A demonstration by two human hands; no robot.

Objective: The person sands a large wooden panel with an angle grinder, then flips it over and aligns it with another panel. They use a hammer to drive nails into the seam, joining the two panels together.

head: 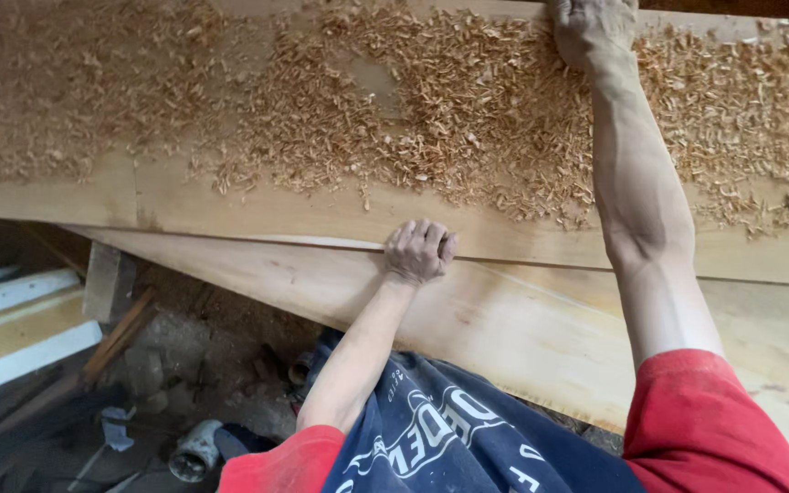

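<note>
A wide pale wooden plank (230,205) lies across the view, its top strewn with reddish wood shavings (431,110). My left hand (419,251) is curled into a fist against the plank's near edge, where it meets a second plank (522,338) sloping below it. My right hand (594,29) reaches over the shavings and grips the plank's far edge, with the arm stretched across the board. I wear red sleeves and a dark blue apron.
Below left, the dirt floor (212,365) holds debris, a grey pipe piece (195,450) and scrap wood. White and yellow boards (11,333) are stacked at the left. A wooden support block (107,281) stands under the plank.
</note>
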